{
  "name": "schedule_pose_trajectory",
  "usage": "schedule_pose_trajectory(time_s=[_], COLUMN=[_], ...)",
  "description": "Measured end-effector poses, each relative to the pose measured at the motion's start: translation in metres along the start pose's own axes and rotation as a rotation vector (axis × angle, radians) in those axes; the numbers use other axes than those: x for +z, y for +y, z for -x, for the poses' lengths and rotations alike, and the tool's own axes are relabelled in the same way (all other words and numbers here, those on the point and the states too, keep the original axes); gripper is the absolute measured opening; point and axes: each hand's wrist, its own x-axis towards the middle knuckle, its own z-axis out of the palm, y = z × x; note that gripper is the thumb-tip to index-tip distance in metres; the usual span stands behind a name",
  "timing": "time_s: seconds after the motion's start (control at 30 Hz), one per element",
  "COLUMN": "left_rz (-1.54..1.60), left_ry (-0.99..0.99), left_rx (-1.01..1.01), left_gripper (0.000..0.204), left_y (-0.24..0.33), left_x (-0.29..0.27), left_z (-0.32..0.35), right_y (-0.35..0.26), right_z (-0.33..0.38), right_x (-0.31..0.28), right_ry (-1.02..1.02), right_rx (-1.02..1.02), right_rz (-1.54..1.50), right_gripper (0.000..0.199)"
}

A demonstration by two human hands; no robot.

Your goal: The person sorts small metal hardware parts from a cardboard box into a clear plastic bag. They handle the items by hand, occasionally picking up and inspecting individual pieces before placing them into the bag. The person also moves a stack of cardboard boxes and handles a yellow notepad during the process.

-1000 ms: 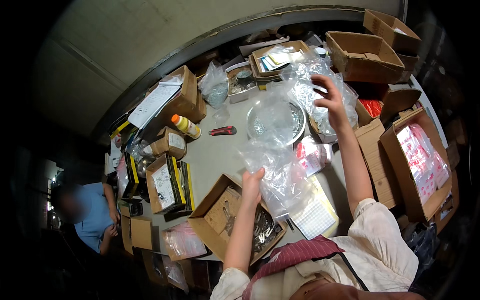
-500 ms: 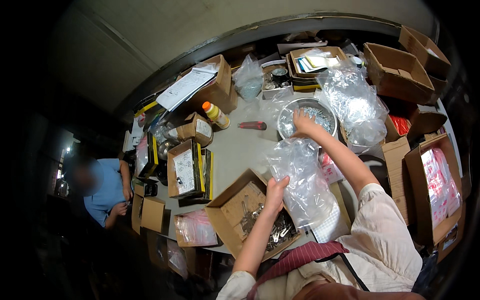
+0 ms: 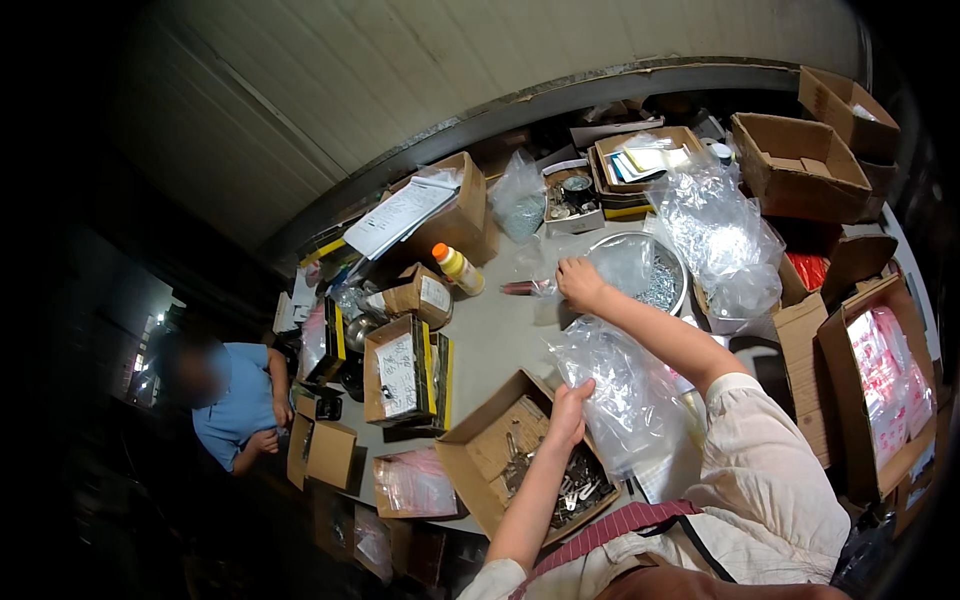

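Note:
My left hand (image 3: 570, 412) is closed on the edge of a crumpled clear plastic bag (image 3: 632, 405), which hangs over the right side of an open cardboard box (image 3: 478, 452). Metal clip-like parts (image 3: 578, 492) lie in that box. My right hand (image 3: 581, 284) is at the left rim of a round metal bowl (image 3: 684, 290), its fingers bent together on a thin clear plastic sheet or bag (image 3: 625, 264) that spreads across part of the bowl. Small shiny metal pieces (image 3: 662, 288) fill the bowl's right side. The red utility knife (image 3: 518, 288) lies just left of my right hand, partly under clear plastic.
A yellow bottle with an orange cap (image 3: 458, 268) stands left of the knife. Papers (image 3: 403, 213) top a carton at the back. Clear bags (image 3: 715, 235) heap right of the bowl, near cardboard boxes (image 3: 800, 165). A person in a blue shirt (image 3: 235, 395) is at the far left.
My right hand has come out of the bowl to its left rim, and clear plastic now covers part of the bowl. My left hand keeps its hold. The whole view has shifted slightly.

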Motion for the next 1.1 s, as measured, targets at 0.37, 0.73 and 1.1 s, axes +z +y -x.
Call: schedule_pose_trajectory(time_s=[0.37,0.73,1.1], left_rz=[-0.163,0.317,-0.053], left_ry=[-0.134,-0.213,0.067], left_rx=[0.034,-0.256,-0.052], left_gripper=[0.035,0.053,0.031], left_y=[0.011,0.040,0.015], left_x=[-0.011,0.021,0.008], left_z=[0.017,0.055,0.065], right_y=[0.042,0.003,0.006], right_z=[0.098,0.238,0.221], right_x=[-0.189,-0.215,-0.170], right_ry=[0.438,-0.244,-0.044], right_rx=[0.002,-0.085,0.249], right_rz=[-1.155,-1.337,-1.486], right_gripper=[0.008,0.032,0.028])
